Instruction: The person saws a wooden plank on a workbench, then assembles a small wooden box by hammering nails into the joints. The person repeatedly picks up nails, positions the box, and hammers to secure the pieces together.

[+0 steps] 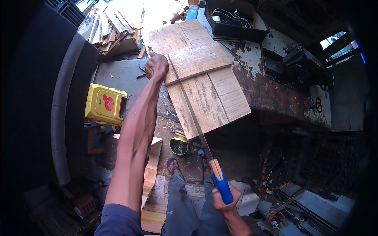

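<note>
Right hand point(227, 196) is wrapped round the saw point(198, 126), which crosses the left end of the top board point(201, 59); left hand point(156, 67) curls there, finger grip hidden. Long straight strokes, knuckles clear.

Rough, matt, dark-streaked wooden boards point(197, 59); a metal saw blade point(203, 140), its handle point(223, 187) pale wood and blue plastic; a smooth yellow plastic box point(96, 104); a tabletop point(271, 93) with rough, flaking paint; matt grey cloth trousers point(182, 202).
</note>
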Demonstrator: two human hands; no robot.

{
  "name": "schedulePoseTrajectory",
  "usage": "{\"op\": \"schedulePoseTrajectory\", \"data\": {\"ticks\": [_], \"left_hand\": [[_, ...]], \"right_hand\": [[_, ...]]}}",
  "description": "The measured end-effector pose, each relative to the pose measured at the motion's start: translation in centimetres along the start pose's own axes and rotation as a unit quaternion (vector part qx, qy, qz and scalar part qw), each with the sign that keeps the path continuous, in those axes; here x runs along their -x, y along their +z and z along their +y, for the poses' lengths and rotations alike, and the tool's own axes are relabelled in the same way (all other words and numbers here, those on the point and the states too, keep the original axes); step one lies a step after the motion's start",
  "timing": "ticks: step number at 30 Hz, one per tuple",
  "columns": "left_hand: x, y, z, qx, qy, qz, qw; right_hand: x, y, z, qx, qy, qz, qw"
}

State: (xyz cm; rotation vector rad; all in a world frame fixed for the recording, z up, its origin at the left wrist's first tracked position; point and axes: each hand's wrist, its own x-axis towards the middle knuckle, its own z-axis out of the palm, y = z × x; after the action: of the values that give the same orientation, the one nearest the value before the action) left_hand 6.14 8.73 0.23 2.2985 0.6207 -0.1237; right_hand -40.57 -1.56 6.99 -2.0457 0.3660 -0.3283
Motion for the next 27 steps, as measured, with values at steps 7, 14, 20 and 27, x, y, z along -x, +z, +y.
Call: {"op": "schedulePoseTrajectory", "data": {"ticks": [7,14,20,27], "left_hand": [[-0.3,0.3,0.5,-0.012,0.002,0.013,1.0],[-1.3,0.2,-0.4,-0.004,-0.04,0.01,0.999],[0.4,-1.0,1.1,0.022,-0.025,0.003,0.999],[-0.1,0.1,-0.9,-0.006,0.019,0.011,1.0]], "right_hand": [[0.5,-0.3,0.3,-0.015,-0.021,0.025,0.999],[0.9,-0.5,-0.8,0.027,-0.038,0.006,0.999],[-3.6,1.8,-0.5,-0.047,0.054,-0.004,0.997],[-3.7,2.0,-0.3,-0.023,0.049,0.011,0.998]]}}
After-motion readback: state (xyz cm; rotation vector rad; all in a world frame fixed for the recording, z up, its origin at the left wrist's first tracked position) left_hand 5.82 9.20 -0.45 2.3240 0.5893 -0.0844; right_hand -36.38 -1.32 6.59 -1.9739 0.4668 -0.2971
